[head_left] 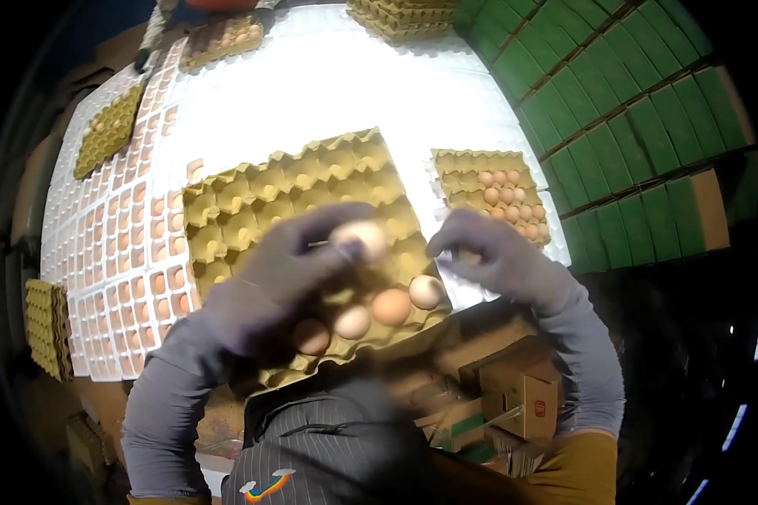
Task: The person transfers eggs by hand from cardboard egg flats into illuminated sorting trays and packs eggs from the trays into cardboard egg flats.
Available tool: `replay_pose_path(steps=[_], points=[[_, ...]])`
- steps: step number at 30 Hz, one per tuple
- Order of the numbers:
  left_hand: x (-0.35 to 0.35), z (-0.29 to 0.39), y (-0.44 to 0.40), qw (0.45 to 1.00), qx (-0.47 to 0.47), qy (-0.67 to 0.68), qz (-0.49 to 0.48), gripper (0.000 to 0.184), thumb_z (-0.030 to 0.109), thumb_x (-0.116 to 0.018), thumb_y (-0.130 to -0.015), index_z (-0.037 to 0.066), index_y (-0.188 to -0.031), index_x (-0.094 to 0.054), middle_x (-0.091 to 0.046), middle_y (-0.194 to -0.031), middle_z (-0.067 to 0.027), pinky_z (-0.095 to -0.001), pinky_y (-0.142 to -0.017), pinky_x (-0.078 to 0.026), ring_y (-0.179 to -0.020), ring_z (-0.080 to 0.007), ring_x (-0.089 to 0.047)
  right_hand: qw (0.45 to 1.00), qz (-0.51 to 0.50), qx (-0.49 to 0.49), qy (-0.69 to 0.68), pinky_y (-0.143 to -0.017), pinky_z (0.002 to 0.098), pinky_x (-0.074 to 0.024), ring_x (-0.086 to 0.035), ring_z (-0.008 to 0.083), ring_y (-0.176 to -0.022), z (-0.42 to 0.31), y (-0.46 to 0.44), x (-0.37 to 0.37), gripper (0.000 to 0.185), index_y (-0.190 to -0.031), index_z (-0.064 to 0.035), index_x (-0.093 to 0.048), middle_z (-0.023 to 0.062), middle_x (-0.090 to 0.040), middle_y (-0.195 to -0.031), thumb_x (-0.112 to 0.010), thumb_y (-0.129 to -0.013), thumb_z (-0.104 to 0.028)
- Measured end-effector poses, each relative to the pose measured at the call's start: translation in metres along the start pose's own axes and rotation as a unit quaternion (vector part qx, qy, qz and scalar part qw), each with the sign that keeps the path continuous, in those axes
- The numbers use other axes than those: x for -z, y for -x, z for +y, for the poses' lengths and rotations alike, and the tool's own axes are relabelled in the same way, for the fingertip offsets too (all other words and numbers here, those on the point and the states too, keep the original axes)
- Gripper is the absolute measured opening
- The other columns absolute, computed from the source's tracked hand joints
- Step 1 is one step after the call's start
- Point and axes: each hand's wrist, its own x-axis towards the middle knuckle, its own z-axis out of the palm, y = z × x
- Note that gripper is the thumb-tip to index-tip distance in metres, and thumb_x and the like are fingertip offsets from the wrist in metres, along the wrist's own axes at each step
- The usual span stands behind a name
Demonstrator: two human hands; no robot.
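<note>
My left hand (290, 265), gloved and slightly blurred, pinches a pale egg (360, 241) between thumb and fingers. It is above a yellow-brown pulp egg tray (265, 198) lying in front of me. Along the tray's near row sit several eggs, a brown one (391, 307) and a pale one (351, 321) among them; the other cups in view hold none. To the right of that tray, my right hand (497, 257), also gloved, has its fingers curled towards the thumb. A small brownish patch shows between them, but what it is I cannot make out.
Beyond my right hand lies a smaller pulp tray (459, 168) partly filled with eggs. White trays with eggs (126, 295) cover the table's left side. Stacked pulp trays (400, 18) stand at the back, green cartons (632, 160) along the right. Below the edge is an open cardboard box (518, 396).
</note>
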Motion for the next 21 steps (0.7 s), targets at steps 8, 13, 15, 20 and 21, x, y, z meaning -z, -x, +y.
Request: replay_pose_path(steps=[8, 13, 15, 20, 21], points=[[-0.005, -0.059, 0.055, 0.720, -0.105, -0.680, 0.093, 0.042, 0.039, -0.080, -0.082, 0.004, -0.100, -0.064, -0.061, -0.107, -0.0130, -0.0370, -0.073, -0.059, -0.083, -0.0245, -0.069, 0.952, -0.068, -0.202, -0.221, -0.071, 0.0286, -0.0567, -0.067, 0.0132, -0.089, -0.018, 0.003, 0.015, 0.046, -0.125, -0.0114, -0.063, 0.0071, -0.063, -0.119, -0.076, -0.086, -0.032], [-0.010, -0.027, 0.061, 0.862, 0.123, -0.488, 0.057, 0.038, 0.024, -0.074, -0.088, 0.002, -0.115, -0.059, -0.057, -0.125, -0.0131, -0.0409, -0.095, -0.055, -0.108, -0.0279, -0.066, 0.991, -0.117, -0.017, -0.060, -0.091, 0.0316, -0.0596, -0.061, 0.0266, -0.116, -0.033, -0.017, -0.007, 0.036, -0.116, -0.0085, -0.057, 0.0135, -0.043, -0.144, -0.071, -0.090, -0.029], [-0.003, -0.026, 0.062, 0.939, 0.006, -0.340, 0.053, 0.035, 0.016, -0.068, -0.089, 0.003, -0.120, -0.059, -0.056, -0.127, -0.0145, -0.0404, -0.099, -0.054, -0.113, -0.0274, -0.064, 0.934, -0.186, -0.024, 0.304, -0.088, 0.0358, -0.0605, -0.059, 0.0273, -0.110, -0.056, -0.029, -0.027, 0.046, -0.107, -0.0051, -0.060, 0.0115, -0.044, -0.145, -0.074, -0.086, -0.043], [-0.036, -0.035, 0.048, 0.797, -0.105, -0.588, 0.085, 0.036, 0.017, -0.071, -0.086, 0.011, -0.121, -0.064, -0.045, -0.140, -0.0170, -0.0475, -0.100, -0.052, -0.116, -0.0379, -0.057, 0.996, -0.020, 0.018, 0.088, -0.080, 0.0328, -0.0578, -0.063, 0.0227, -0.104, -0.033, -0.011, -0.036, 0.046, -0.115, -0.0047, -0.065, 0.0131, -0.047, -0.144, -0.069, -0.092, -0.044], [-0.038, -0.043, 0.043, 0.765, -0.084, -0.633, 0.079, 0.038, 0.021, -0.073, -0.085, 0.011, -0.121, -0.064, -0.045, -0.139, -0.0177, -0.0477, -0.099, -0.053, -0.115, -0.0377, -0.057, 0.994, -0.010, -0.059, -0.094, -0.077, 0.0311, -0.0574, -0.062, 0.0204, -0.100, -0.031, -0.004, -0.030, 0.051, -0.120, -0.0029, -0.064, 0.0131, -0.049, -0.143, -0.063, -0.096, -0.048]])
